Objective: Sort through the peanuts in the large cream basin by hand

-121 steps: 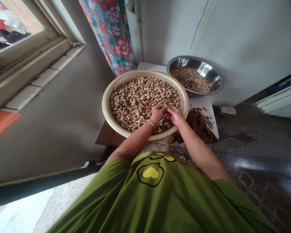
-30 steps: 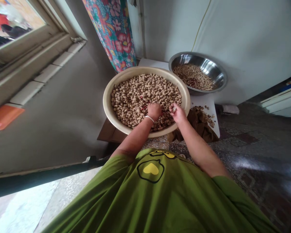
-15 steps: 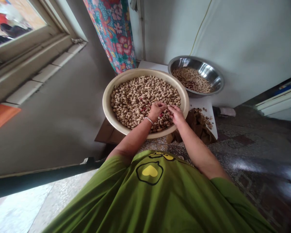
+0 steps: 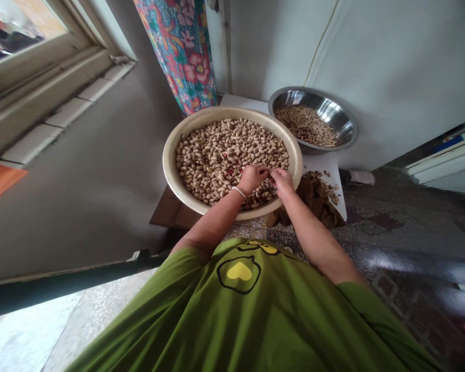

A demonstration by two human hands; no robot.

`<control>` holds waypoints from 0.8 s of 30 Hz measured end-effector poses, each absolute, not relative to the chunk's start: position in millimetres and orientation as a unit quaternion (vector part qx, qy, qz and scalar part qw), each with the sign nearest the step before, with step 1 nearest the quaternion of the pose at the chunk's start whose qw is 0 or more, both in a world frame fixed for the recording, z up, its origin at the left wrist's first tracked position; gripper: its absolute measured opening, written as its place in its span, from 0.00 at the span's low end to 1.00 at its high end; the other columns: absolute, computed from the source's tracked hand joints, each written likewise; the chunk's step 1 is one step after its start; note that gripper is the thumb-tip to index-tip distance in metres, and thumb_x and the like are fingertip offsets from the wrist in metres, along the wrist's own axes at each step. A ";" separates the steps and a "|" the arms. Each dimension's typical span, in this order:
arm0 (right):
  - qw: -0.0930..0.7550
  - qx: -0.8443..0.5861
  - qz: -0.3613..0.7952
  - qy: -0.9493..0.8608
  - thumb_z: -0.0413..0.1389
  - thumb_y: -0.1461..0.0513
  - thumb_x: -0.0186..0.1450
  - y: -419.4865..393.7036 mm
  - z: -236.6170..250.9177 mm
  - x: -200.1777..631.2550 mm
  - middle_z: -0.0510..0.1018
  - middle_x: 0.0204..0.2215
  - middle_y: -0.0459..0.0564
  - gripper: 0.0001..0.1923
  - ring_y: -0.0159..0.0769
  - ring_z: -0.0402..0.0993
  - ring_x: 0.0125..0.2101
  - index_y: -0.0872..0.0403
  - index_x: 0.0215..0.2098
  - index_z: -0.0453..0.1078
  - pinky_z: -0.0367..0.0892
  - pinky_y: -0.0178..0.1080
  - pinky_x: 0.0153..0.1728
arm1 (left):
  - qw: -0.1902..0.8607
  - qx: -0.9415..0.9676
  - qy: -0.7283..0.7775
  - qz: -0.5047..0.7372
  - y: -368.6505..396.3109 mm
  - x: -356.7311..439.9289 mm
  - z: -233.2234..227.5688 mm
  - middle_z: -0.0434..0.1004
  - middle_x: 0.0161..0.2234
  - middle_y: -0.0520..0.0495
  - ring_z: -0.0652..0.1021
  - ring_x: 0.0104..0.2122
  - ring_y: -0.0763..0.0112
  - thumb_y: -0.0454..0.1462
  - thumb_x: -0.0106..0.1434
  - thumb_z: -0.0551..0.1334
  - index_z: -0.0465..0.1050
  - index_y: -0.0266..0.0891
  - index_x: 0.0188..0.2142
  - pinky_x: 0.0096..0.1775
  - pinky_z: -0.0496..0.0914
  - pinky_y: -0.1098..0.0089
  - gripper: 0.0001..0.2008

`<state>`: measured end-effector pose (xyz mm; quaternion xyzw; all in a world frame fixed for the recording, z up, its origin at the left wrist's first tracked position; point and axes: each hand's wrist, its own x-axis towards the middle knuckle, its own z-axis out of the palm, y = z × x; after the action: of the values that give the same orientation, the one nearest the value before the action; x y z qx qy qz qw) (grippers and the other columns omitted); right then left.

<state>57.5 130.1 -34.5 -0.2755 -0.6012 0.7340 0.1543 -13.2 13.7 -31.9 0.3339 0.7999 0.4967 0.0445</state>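
Note:
A wide cream basin [image 4: 171, 164] sits before me, filled with unshelled peanuts [image 4: 232, 140]. A few small red kernels [image 4: 232, 170] show among the shells. Over the near right part of the basin, my left hand [image 4: 252, 179] and my right hand [image 4: 282, 182] meet at the fingertips. Both are closed in a pinch on what looks like one peanut, mostly hidden by the fingers. A pale bangle [image 4: 239, 192] circles my left wrist.
A steel bowl [image 4: 343, 119] of thin tan pieces, seemingly broken shells, stands behind right on a white tabletop [image 4: 313, 163]. Brown crumpled cloth [image 4: 320, 202] and loose bits lie at the basin's right. A floral curtain [image 4: 196, 57] hangs behind; a wall and window [image 4: 54, 31] are left.
My fingertips have drawn closer together, with the left hand slightly turned. Both hands stay over the same part of the basin. The view has shifted a little.

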 end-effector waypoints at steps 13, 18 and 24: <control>0.176 -0.286 0.685 -0.647 0.62 0.58 0.53 130.6 -42.3 58.8 0.67 0.17 0.40 0.10 0.27 0.63 0.20 0.54 0.24 0.66 0.48 0.29 0.19 | 0.040 0.271 0.800 0.533 13.1 -1.1 -23.6 0.78 0.25 0.48 0.72 0.27 0.71 0.29 0.56 0.63 0.81 0.34 0.29 0.32 0.62 0.72 0.06; 0.165 -0.287 0.711 -0.620 0.64 0.58 0.52 128.0 -33.5 63.5 0.69 0.19 0.41 0.12 0.27 0.66 0.21 0.54 0.25 0.66 0.51 0.29 0.20 | 0.117 0.177 0.748 0.628 16.0 -0.6 -23.8 0.71 0.18 0.53 0.68 0.21 0.75 0.31 0.55 0.63 0.77 0.33 0.25 0.27 0.60 0.74 0.05; 0.156 -0.279 0.726 -0.608 0.65 0.57 0.51 126.1 -28.1 65.9 0.74 0.22 0.42 0.12 0.26 0.66 0.22 0.55 0.26 0.68 0.53 0.28 0.21 | 0.219 0.116 0.645 0.723 13.1 0.1 -20.6 0.68 0.16 0.54 0.65 0.16 0.79 0.33 0.55 0.66 0.73 0.33 0.23 0.22 0.58 0.74 0.06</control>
<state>65.9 126.1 -28.1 -0.2795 -0.6084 0.7262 0.1564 0.1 13.1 -20.6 0.1155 0.6449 0.7231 0.2189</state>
